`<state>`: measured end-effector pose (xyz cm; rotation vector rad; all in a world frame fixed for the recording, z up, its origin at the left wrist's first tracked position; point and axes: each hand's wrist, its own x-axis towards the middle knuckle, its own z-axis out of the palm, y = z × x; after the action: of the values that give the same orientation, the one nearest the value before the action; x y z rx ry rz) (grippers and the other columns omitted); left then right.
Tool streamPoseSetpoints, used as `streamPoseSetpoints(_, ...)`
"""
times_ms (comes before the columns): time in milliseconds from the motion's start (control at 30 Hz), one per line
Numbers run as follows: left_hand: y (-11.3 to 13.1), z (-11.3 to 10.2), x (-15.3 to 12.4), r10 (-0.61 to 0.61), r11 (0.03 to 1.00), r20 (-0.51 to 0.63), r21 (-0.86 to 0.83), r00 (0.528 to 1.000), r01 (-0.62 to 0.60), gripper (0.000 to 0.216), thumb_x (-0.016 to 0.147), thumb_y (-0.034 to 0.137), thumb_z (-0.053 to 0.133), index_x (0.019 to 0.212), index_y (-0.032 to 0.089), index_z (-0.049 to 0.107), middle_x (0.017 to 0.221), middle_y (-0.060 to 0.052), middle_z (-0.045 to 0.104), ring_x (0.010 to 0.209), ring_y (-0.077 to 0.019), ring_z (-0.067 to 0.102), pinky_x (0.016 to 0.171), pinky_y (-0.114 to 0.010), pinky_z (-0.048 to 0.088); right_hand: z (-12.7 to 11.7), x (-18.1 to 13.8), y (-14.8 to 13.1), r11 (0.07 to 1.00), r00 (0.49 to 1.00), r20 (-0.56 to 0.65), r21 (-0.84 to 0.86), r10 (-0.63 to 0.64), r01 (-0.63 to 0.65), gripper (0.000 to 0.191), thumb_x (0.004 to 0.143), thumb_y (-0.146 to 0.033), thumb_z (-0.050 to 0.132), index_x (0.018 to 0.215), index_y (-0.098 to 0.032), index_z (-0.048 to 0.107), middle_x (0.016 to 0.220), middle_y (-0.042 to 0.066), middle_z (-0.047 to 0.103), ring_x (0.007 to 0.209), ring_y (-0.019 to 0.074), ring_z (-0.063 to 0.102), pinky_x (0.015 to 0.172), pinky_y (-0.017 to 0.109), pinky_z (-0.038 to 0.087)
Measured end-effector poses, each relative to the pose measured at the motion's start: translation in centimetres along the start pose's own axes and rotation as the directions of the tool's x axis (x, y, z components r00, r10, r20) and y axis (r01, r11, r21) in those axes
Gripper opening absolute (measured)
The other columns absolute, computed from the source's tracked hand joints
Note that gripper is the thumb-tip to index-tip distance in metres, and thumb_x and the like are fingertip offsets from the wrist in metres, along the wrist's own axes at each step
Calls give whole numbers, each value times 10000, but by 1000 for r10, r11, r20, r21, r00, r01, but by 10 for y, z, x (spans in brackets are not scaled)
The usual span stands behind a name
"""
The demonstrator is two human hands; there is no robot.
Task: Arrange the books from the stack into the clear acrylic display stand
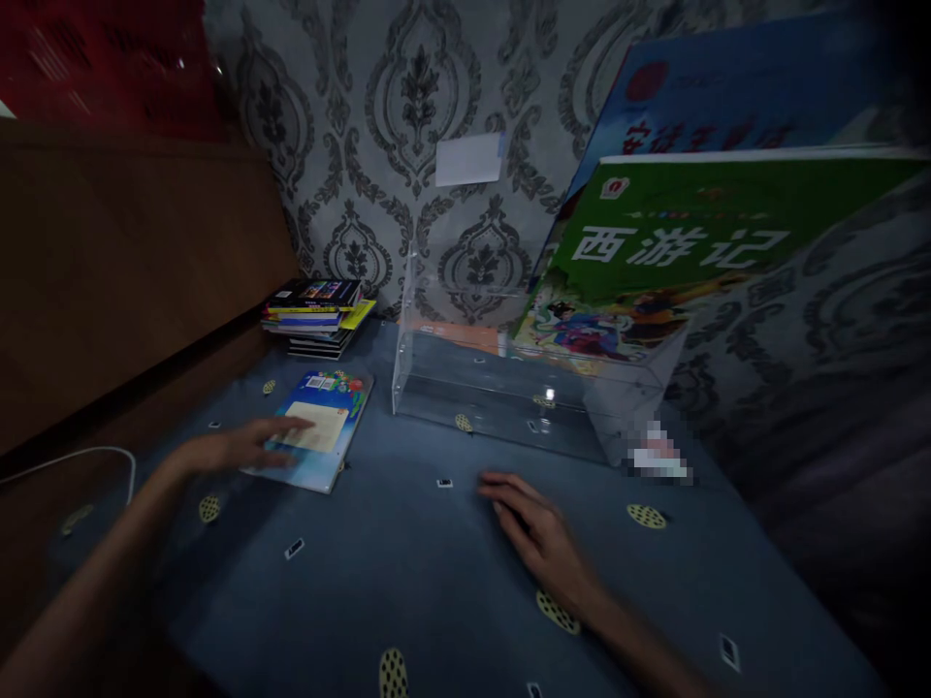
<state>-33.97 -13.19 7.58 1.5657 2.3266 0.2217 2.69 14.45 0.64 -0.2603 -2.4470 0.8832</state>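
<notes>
My left hand (251,446) reaches over a blue book (320,427) that lies flat on the table, its fingers stretched out across the cover. Whether the fingertips touch it I cannot tell. My right hand (534,528) hangs low over or rests on the blue tablecloth (407,543), fingers extended and slightly curled, holding nothing. Behind it stands a clear acrylic rack (495,393). A large green book (655,233) with white characters leans upright in its right part, with a taller blue book (698,92) behind it.
A stack of books (316,315) sits at the back left, beside a brown wooden panel (131,262). On the patterned wall is a white card (469,161). A white cable (87,451) curves in from the left. Something pixelated (660,454) lies right of the rack.
</notes>
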Motion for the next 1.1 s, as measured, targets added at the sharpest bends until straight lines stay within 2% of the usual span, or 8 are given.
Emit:
streamPoseSetpoints(67,-2,-6,27,-145,987,-193,35,970,155,497,966,444,511,1431,270,537,1443,-14,605,1278,-240,600,1053,-340,487,-1,0,-1,1000,1000,8,-1,-6,6,300,984,-212,461,1102,-225,737,1209,134,709,1089,244,713,934,406,601)
streamPoseSetpoints(100,-2,-4,43,-192,976,-257,49,947,211,505,983,444,479,1436,227,531,1438,-58,604,1294,-265,584,1077,-373,466,-1,0,-1,1000,1000,8,-2,-9,9,300,984,-209,459,1098,-224,736,1201,135,711,1086,244,715,930,406,603)
streamPoseSetpoints(200,2,13,85,-298,937,-359,65,884,343,541,1018,422,373,1473,151,484,1442,-184,565,1287,-340,576,1062,-483,461,0,0,-2,1000,1000,-6,-12,-12,12,291,985,-202,458,1088,-223,728,1188,132,716,1082,244,717,923,406,605)
streamPoseSetpoints(300,6,35,102,-314,918,-408,102,857,384,531,1028,440,331,1479,209,489,1469,-171,527,1302,-337,551,1095,-505,420,1,-1,-1,1000,999,-21,-9,-25,24,276,983,-191,462,1075,-224,720,1186,126,716,1073,237,720,914,399,607)
streamPoseSetpoints(533,10,44,84,-217,930,-397,194,892,313,498,1042,442,292,1466,306,514,1479,-97,515,1336,-288,508,1125,-449,396,0,-1,-1,999,999,-18,-1,-34,34,269,987,-191,466,1089,-231,712,1204,121,710,1096,238,713,937,407,601)
streamPoseSetpoints(767,16,56,64,-91,957,-403,216,910,192,516,1032,479,284,1449,315,541,1499,-83,504,1328,-290,523,1122,-461,419,2,0,1,998,998,-19,2,-57,57,279,978,-166,463,1093,-230,710,1186,112,711,1079,229,714,933,406,600)
streamPoseSetpoints(900,22,58,54,-83,964,-373,204,924,169,523,1031,496,287,1457,316,533,1540,-73,470,1389,-293,475,1132,-466,418,2,0,1,999,999,-15,-5,-51,51,291,973,-165,465,1108,-221,716,1192,119,707,1082,230,711,933,403,596)
streamPoseSetpoints(1100,42,58,45,21,980,-305,196,952,41,503,1039,475,311,1467,313,519,1574,-63,435,1402,-296,469,1141,-475,419,0,0,-3,1000,1000,13,20,-10,10,299,970,-158,456,1108,-210,716,1206,128,699,1080,236,708,930,416,592)
